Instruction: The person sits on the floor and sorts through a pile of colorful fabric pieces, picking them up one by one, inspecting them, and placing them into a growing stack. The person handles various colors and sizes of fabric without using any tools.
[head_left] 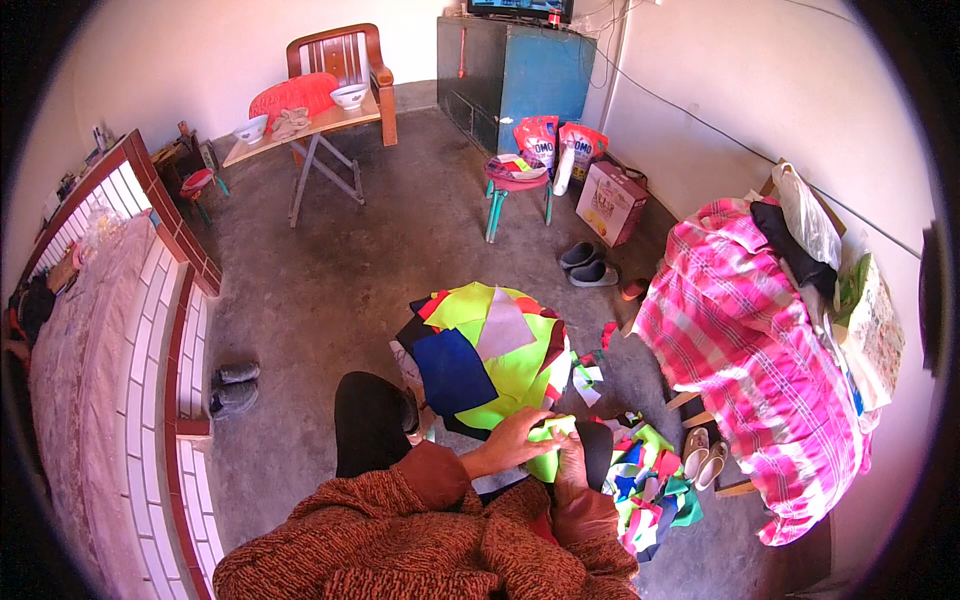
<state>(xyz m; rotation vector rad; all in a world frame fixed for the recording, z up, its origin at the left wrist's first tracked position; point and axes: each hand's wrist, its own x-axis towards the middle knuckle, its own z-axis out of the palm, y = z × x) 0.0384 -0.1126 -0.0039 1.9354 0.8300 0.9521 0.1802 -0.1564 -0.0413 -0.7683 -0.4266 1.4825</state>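
A small yellow-green piece of cloth (543, 466) is held up over my lap between both hands. My left hand (505, 442) grips its upper left edge, fingers closed on it. On the other side my right hand (572, 462) pinches the same cloth, thumb upward; part of the fold is hidden by the fingers. Just ahead of my hands stands a heap of flat fabric pieces (492, 345), mostly yellow-green, with a dark blue piece (454, 370) and a grey piece (505, 325) on top. Right of my knee, a pile of mixed cloth scraps (648, 480) lies on the floor.
A pink plaid cover (745, 360) drapes over a seat at the right, with beige shoes (704, 458) beside it. Dark slippers (588, 266), a small stool (517, 178) and a carton (611, 203) stand farther off. A folding table (330, 120) is at the back left; a bed (95, 350) lines the left.
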